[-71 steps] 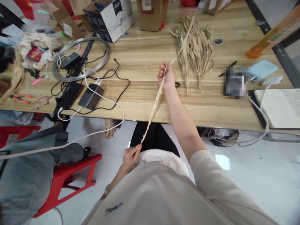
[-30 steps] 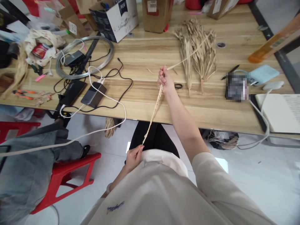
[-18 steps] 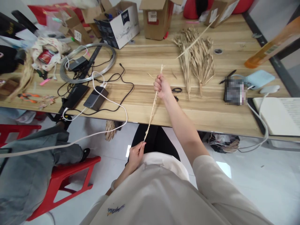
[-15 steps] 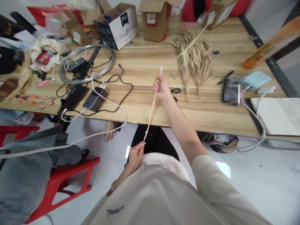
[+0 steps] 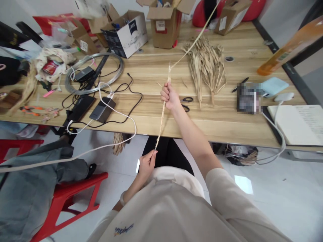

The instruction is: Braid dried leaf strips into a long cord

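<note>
A thin stem wrapped in pale dried plant fibre [image 5: 162, 120] runs taut between my two hands. My left hand [image 5: 147, 164], low and close to my body, pinches its thin near end. My right hand [image 5: 170, 95] is closed in a fist round its upper part, above the table. From the top a loose pale strip [image 5: 194, 42] stretches up and right, over a bundle of dried leaves [image 5: 210, 69]. Black-handled scissors [image 5: 187, 99] lie just right of my right hand, partly hidden by it.
Left on the table [image 5: 146, 116] are a coil of wire [image 5: 121, 69], a grey power bank [image 5: 102, 111] with cables, and orange-handled pliers [image 5: 31, 109]. Cardboard boxes [image 5: 164, 33] stand behind. An orange bottle [image 5: 282, 55] and open notebook [image 5: 300, 124] are at right. A seated person's leg [image 5: 42, 171] is at left.
My right hand has shifted slightly left and down along the stem. The loose strip has swung, its upper end now higher and its lower end at the stem's top. My left hand keeps its pinch.
</note>
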A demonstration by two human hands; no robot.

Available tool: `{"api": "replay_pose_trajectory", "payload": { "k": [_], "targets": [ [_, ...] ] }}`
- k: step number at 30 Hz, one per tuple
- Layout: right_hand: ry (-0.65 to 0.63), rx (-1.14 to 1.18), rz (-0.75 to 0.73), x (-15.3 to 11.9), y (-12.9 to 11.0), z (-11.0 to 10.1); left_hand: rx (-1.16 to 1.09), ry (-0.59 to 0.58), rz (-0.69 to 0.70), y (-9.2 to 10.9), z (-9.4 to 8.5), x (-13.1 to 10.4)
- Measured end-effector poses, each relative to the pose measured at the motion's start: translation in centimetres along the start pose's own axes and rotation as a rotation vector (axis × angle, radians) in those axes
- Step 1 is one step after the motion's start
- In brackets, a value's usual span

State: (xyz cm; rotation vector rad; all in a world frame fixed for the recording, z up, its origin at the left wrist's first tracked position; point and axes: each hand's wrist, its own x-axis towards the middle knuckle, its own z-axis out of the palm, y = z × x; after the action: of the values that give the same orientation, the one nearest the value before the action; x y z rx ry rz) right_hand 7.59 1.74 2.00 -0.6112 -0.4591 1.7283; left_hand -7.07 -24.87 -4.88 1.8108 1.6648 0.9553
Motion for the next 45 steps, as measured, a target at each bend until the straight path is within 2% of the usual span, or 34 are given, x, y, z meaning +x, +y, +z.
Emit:
{"api": "replay_pose_trajectory", "payload": {
  "k": [7, 12, 17, 24, 29, 34, 40, 45],
  "targets": [
    [0.038, -0.005, 0.000, 0.3, 0.4, 0.1, 0.004, 0.044, 0.032, 0.3, 0.8, 0.1],
    [-0.010, 0.045, 0.000, 0.4, 1.1, 0.1, -0.025, 0.049, -0.024, 0.3, 0.9, -0.3],
    [-0.082, 0.091, -0.008, 0.2, 1.9, 0.2, -0.068, 0.059, -0.064, 0.6, 1.1, 0.3],
    [-0.070, 0.067, 0.017, -0.1, 1.9, 0.3, -0.110, 0.049, -0.087, 0.9, 1.5, 0.5],
    [-0.063, 0.018, 0.059, -0.4, 2.2, 0.8, -0.163, 0.113, -0.131, 1.2, 1.5, 2.0],
    [-0.074, 0.051, 0.082, -0.5, 2.3, 0.9, -0.227, 0.106, -0.140, 1.9, 1.8, 3.6],
    [-0.074, 0.099, 0.090, -0.1, 2.3, 0.4, -0.255, 0.106, -0.154, 2.4, 2.3, 3.7],
    [-0.069, 0.139, 0.113, -0.4, 2.6, 0.9, -0.226, 0.155, -0.165, 2.2, 1.8, 4.2]
  ]
}}
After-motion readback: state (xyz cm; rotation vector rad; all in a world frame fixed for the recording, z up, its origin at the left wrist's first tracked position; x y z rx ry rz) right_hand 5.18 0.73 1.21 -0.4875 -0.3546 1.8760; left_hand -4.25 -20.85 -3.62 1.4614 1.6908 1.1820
